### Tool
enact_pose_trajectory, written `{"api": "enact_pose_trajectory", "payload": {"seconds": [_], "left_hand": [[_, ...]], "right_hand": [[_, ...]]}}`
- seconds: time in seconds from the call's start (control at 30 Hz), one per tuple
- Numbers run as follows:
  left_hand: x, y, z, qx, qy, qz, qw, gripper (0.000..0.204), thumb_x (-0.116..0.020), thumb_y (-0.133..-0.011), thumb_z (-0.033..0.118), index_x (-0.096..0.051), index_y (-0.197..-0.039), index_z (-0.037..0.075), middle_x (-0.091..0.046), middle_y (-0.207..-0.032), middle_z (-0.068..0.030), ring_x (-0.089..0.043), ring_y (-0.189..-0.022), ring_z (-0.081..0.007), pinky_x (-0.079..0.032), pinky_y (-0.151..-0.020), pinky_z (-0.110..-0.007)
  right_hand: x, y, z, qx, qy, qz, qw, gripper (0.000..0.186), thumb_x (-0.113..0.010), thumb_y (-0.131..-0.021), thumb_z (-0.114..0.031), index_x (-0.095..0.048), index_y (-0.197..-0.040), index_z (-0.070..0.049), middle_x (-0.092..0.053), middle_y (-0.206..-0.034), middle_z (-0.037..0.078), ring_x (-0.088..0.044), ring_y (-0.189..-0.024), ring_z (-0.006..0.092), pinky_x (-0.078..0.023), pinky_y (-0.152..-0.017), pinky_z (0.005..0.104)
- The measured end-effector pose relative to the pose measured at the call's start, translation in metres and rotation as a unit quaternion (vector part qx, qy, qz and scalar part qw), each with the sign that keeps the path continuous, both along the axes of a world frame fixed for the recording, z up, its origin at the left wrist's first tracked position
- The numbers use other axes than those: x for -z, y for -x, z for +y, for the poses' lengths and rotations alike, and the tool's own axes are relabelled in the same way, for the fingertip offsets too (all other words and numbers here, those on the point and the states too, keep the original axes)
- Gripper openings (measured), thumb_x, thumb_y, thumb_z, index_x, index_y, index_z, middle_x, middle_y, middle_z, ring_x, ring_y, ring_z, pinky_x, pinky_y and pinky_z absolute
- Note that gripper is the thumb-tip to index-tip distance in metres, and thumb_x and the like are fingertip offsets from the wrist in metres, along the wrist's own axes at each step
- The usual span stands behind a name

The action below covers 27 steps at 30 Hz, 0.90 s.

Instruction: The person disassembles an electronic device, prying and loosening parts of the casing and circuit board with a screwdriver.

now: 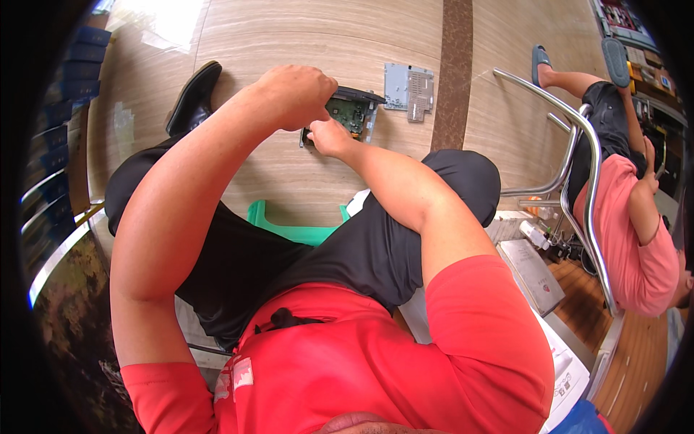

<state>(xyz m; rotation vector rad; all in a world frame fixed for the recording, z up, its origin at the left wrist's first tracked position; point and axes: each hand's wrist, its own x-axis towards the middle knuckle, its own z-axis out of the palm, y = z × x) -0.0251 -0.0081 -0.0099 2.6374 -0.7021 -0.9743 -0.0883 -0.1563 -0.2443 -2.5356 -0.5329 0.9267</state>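
An opened electronic device with a green circuit board (345, 114) sits low between my knees, above the floor. Its thin black panel (361, 95) is tilted up along the far side. My left hand (298, 92) is closed on the left end of this panel, knuckles upward. Just nearer to me, my right hand (330, 137) has its fingers curled in at the device's near left edge. What the right fingertips pinch is hidden. A flat grey metal cover plate (407, 90) with slots lies on the floor, right of the device.
A green plastic stool (296, 233) is partly under my legs. To the right stand a chrome tube chair frame (594, 163) and a seated person in a pink shirt (625, 231). Blue boxes (87, 54) are stacked at left. A notebook (530, 271) lies at lower right.
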Motion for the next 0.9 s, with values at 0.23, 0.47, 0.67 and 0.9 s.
{"api": "enact_pose_trajectory", "payload": {"seconds": [0.23, 0.47, 0.67, 0.9], "left_hand": [[0.003, 0.002, 0.001, 0.001, -0.002, -0.012, 1.000, 0.035, -0.073, -0.086, 0.025, -0.063, -0.110, 0.002, -0.068, -0.104, -0.0168, -0.064, -0.104, -0.0347, -0.051, -0.088, -0.044], [0.003, 0.000, 0.001, 0.007, 0.001, -0.012, 1.000, 0.035, -0.073, -0.086, 0.025, -0.063, -0.111, 0.002, -0.068, -0.104, -0.0165, -0.064, -0.104, -0.0341, -0.051, -0.088, -0.043], [0.002, 0.001, 0.003, 0.003, -0.008, -0.002, 1.000, 0.035, -0.072, -0.087, 0.025, -0.063, -0.111, 0.002, -0.067, -0.103, -0.0163, -0.064, -0.104, -0.0338, -0.051, -0.088, -0.043], [0.004, 0.001, 0.001, 0.002, -0.005, -0.005, 1.000, 0.035, -0.072, -0.087, 0.025, -0.063, -0.112, 0.002, -0.068, -0.104, -0.0161, -0.064, -0.105, -0.0338, -0.051, -0.088, -0.043]], "right_hand": [[0.011, 0.001, 0.001, -0.032, -0.072, -0.002, 0.997, 0.018, -0.063, -0.089, -0.019, -0.074, -0.100, -0.011, -0.071, -0.102, 0.017, -0.067, -0.098, 0.0366, -0.054, -0.087, 0.0470], [0.017, 0.001, -0.005, -0.037, -0.122, 0.006, 0.992, 0.018, -0.065, -0.088, -0.020, -0.074, -0.101, -0.011, -0.071, -0.100, 0.016, -0.068, -0.096, 0.0357, -0.053, -0.087, 0.0453], [-0.002, 0.000, 0.003, 0.016, -0.055, -0.014, 0.998, 0.023, -0.065, -0.091, -0.025, -0.074, -0.099, -0.006, -0.071, -0.099, 0.020, -0.068, -0.096, 0.0371, -0.054, -0.086, 0.0463], [-0.010, -0.001, 0.002, 0.006, 0.010, -0.008, 1.000, 0.021, -0.058, -0.091, -0.019, -0.073, -0.100, -0.007, -0.071, -0.101, 0.020, -0.068, -0.099, 0.0377, -0.055, -0.087, 0.0475]]}}
